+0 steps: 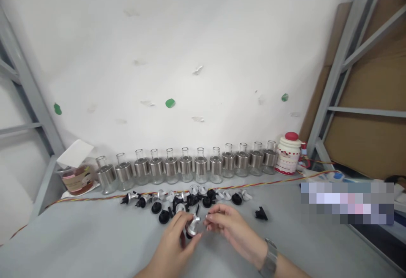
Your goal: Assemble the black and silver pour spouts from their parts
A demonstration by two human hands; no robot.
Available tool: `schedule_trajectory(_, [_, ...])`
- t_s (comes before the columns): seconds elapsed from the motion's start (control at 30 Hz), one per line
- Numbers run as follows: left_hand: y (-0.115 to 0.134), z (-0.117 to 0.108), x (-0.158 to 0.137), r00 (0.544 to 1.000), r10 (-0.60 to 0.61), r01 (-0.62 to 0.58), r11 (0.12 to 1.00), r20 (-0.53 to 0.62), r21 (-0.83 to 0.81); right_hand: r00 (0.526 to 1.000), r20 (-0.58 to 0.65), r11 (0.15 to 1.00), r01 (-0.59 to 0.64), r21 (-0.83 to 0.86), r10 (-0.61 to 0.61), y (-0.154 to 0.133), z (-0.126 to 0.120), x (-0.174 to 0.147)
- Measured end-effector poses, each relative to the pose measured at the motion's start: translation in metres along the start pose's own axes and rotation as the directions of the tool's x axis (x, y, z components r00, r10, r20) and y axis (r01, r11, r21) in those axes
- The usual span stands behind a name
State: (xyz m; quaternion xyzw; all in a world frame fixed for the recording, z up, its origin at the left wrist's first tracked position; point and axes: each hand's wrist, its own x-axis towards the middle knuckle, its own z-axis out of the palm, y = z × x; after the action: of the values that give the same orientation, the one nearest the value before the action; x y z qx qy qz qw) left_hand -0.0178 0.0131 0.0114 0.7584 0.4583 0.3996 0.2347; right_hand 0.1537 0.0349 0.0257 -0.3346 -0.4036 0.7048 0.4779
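Evidently, in the head view, a silver spout (192, 228) is held between the thumb and fingers of the left hand (171, 244), nearer than the loose parts (164, 216) and 12 bottles (201, 168) on the table (104, 235). Beside it, the right hand (229, 227) is bunched narrowly; whether anything is pinched cannot be told. Probably light, stiff and slippery, the spout is best gripped around its wide rim.

The table (95, 235) (gray) carries bottles (185, 164) and spouts (192, 200).

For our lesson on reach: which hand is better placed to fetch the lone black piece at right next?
Probably the right hand: it is nearer the black piece, while the left hand holds a silver piece.
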Motion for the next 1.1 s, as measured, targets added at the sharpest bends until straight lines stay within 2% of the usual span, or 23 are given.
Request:
schedule_trajectory(0.23, [0.000,-0.001,-0.001,1.000,-0.006,0.006,1.000,-0.019,0.006,0.997,-0.011,0.989,-0.077,0.127,0.079,0.005,-0.007,0.002])
schedule_trajectory(0.37, [0.002,-0.003,0.000,1.000,-0.019,0.019,1.000,-0.016,0.001,0.996,-0.035,0.990,-0.072,0.118,0.076,0.005,-0.008,0.003])
schedule_trajectory(0.47, [0.002,-0.003,0.001,1.000,-0.021,0.021,1.000,-0.021,0.007,0.998,-0.055,0.998,-0.041,0.055,0.044,0.006,-0.006,0.003])
schedule_trajectory(0.6, [0.000,-0.001,0.001,0.999,-0.053,0.053,0.998,0.000,0.036,0.997,-0.040,0.996,0.064,-0.059,-0.067,0.008,-0.003,0.004])
schedule_trajectory(0.8, [0.004,0.002,-0.002,0.994,-0.092,0.089,0.995,0.067,0.045,0.973,0.013,0.925,0.225,-0.307,-0.232,0.014,-0.003,0.008])
schedule_trajectory(1.1, [-0.001,0.005,-0.003,0.992,-0.092,0.098,0.993,0.089,-0.069,0.952,-0.001,0.829,0.267,-0.491,-0.307,0.022,0.000,0.004])
